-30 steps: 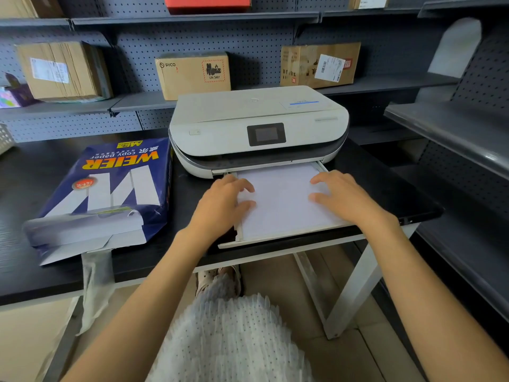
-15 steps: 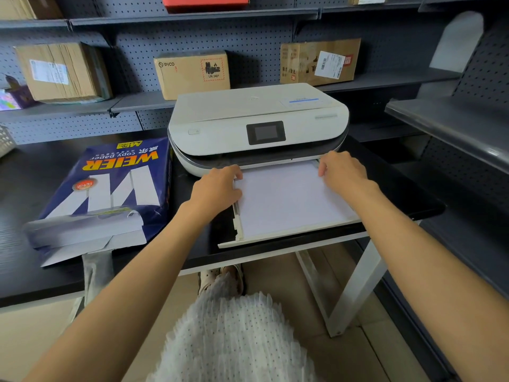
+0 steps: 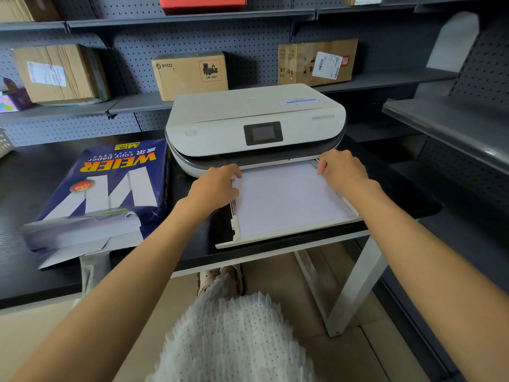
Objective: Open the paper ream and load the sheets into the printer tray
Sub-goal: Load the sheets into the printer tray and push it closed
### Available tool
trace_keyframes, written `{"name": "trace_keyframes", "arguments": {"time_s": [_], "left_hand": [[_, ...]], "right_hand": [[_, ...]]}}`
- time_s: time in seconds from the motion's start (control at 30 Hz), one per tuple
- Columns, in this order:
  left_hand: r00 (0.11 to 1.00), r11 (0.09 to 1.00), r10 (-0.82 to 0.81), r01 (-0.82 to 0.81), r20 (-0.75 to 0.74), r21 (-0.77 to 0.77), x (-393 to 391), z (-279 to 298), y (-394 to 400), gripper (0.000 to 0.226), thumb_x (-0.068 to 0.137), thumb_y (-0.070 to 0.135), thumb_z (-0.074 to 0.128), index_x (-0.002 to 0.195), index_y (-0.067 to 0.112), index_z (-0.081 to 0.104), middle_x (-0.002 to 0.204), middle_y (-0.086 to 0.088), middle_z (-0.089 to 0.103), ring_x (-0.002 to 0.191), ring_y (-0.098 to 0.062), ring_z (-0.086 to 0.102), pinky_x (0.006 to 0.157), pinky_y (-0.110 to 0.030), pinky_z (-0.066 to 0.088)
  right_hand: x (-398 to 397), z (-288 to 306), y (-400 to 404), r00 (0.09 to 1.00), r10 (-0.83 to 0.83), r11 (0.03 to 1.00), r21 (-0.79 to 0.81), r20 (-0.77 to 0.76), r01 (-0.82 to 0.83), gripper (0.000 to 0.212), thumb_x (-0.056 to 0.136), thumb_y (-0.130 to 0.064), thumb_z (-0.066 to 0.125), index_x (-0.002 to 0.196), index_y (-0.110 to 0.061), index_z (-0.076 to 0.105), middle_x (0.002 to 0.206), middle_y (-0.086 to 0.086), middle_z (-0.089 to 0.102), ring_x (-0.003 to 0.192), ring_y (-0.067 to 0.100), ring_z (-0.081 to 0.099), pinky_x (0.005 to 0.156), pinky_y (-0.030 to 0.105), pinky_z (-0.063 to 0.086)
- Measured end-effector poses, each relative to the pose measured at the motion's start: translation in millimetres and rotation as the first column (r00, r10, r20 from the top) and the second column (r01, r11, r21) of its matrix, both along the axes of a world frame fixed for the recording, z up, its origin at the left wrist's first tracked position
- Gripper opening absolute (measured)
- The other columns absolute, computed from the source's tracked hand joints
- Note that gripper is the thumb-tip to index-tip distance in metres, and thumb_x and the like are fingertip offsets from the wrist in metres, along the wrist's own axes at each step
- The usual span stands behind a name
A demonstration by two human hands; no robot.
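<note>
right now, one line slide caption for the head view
Both hands square white sheets in the white printer's pulled-out tray.

A black table point(image 3: 33, 172) with white legs point(image 3: 355, 282) stands in front of a grey pegboard wall point(image 3: 248, 42) fitted with grey shelves point(image 3: 68, 111). On the lower far shelf sit three cardboard boxes: a taped box with a white label point(image 3: 59, 74) at the left, a box printed "PICO" with a red-bordered hazard mark point(image 3: 190, 75) in the middle, and a box with a tilted barcode label point(image 3: 316, 62) at the right. A red box point(image 3: 202, 2) sits on the shelf above. A purple carton point(image 3: 12, 102) shows at the far left edge, beside a white basket point(image 3: 4, 143). Another grey shelf point(image 3: 446, 128) projects at the right. The floor point(image 3: 316, 285) is beige tile.
</note>
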State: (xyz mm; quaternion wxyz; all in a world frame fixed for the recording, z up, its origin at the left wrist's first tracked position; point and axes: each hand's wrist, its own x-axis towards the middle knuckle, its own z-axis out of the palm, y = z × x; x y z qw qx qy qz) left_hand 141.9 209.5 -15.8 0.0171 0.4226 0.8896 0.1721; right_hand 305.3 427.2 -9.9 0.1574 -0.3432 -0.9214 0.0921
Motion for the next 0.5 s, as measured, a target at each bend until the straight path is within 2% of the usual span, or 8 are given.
{"name": "trace_keyframes", "arguments": {"time_s": [0.23,0.5], "left_hand": [[0.999,0.996,0.030,-0.032,0.027,0.079,-13.2,9.0,-3.1,0.032,0.085,0.014,0.054,0.113,0.025,0.065,0.101,-0.010,0.069,0.085,-0.027,0.067,0.082,-0.044,0.057],[0.998,0.994,0.051,-0.056,0.047,0.096,-14.1,14.3,-4.8,0.027,0.087,0.015,0.047,0.101,0.026,0.067,0.073,0.006,0.074,0.079,-0.018,0.069,0.081,-0.042,0.058]], "right_hand": [[0.6,10.3,8.7,0.998,0.026,0.997,-0.071,-0.062,-0.031,0.029,0.085,0.008,0.048,0.088,-0.011,0.069,0.095,0.013,0.067,0.089,0.035,0.065,0.081,0.047,0.057],[-0.1,11.0,12.6,0.997,0.016,0.991,-0.130,-0.080,-0.027,0.028,0.087,0.006,0.051,0.089,-0.014,0.070,0.102,0.017,0.066,0.094,0.036,0.065,0.086,0.048,0.056]]}}
